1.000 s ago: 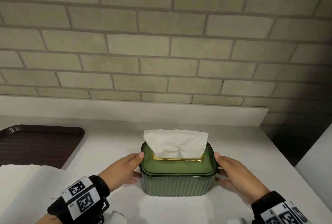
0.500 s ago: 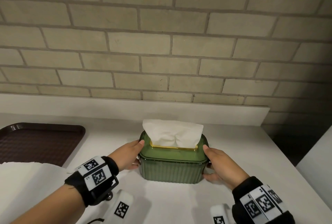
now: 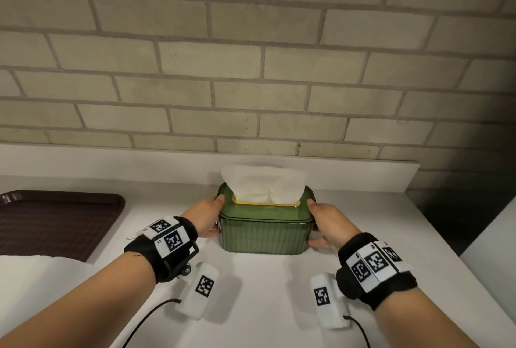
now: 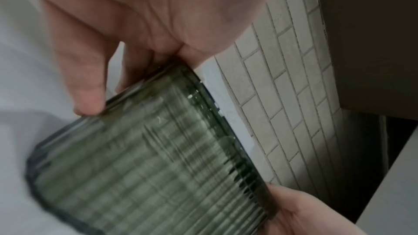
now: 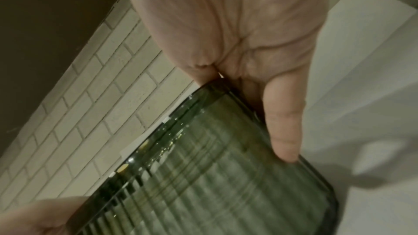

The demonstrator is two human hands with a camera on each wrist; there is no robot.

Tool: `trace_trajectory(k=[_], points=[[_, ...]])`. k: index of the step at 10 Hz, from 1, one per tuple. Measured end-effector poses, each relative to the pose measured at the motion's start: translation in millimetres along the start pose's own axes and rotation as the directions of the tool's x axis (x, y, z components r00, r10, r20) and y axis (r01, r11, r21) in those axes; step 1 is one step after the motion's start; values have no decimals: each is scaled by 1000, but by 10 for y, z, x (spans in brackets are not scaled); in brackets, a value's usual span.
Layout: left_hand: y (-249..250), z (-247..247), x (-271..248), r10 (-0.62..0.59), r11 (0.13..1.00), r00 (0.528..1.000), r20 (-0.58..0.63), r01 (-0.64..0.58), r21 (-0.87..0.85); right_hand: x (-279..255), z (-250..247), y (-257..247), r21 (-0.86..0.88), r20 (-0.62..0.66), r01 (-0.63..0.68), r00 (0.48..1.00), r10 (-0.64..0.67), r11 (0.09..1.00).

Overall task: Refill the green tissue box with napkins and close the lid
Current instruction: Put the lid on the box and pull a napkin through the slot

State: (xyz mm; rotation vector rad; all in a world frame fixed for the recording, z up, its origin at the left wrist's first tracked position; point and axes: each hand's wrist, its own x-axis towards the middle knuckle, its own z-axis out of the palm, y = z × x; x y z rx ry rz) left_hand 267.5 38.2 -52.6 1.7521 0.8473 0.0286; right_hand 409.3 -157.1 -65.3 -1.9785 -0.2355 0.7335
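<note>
The green ribbed tissue box (image 3: 265, 233) stands on the white counter near the back ledge. Its lid (image 3: 265, 212) sits flat on top, and a white napkin (image 3: 262, 184) pokes up through the gold-rimmed slot. My left hand (image 3: 205, 215) grips the box's left end, thumb on the lid's edge. My right hand (image 3: 326, 222) grips the right end the same way. In the left wrist view my left hand's fingers (image 4: 90, 87) curl onto the box (image 4: 158, 158). The right wrist view shows my right hand (image 5: 237, 33) with fingers pressed on the box (image 5: 214, 176).
A dark brown tray (image 3: 55, 222) lies at the left. White napkins (image 3: 28, 272) lie at the lower left. A white ledge (image 3: 195, 163) and a brick wall close the back. The counter's edge runs along the right, beside another white surface (image 3: 491, 236).
Both hands have slid the box away from me toward the back ledge, and my arms have stretched out further. Their hold on the box's ends is the same.
</note>
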Motion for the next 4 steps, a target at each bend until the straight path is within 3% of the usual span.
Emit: trace_trajectory(k=[1, 3, 4], points=[[-20, -2, 11, -4, 1000, 1000, 0, 4, 0, 26, 18, 14, 7, -14, 11, 1000, -11, 1000], [-50, 11, -76, -2, 1000, 1000, -5, 2, -17, -70, 12, 27, -427, -62, 143, 981, -187, 893], [-145, 9, -188, 73, 994, 996, -49, -68, 82, -261, -10, 18, -494, -76, 172, 968, -239, 852]])
